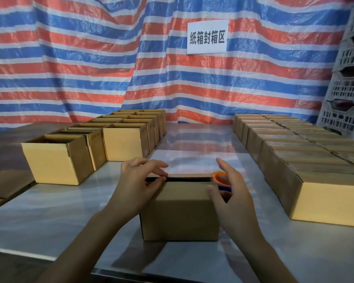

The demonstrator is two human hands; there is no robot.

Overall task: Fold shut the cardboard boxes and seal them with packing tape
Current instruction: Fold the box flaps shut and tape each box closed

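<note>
Box [180,211] — one, mid-table; left hand [137,186] grips its top; right hand [231,193] spread, thumb touching

The tarpaulin [70,58] is striped orange-red, blue and white; its white sign [207,36] bears black characters. Tan cardboard boxes [55,160] line the silvery bench's [192,139] left and right edges; the crates [349,88] are grey.

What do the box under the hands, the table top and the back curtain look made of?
Box: matte brown cardboard, by its cut flap edges. Table top: probably polished metal; it mirrors the stripes. Curtain: likely woven plastic sheet, glossy and crinkled.
</note>
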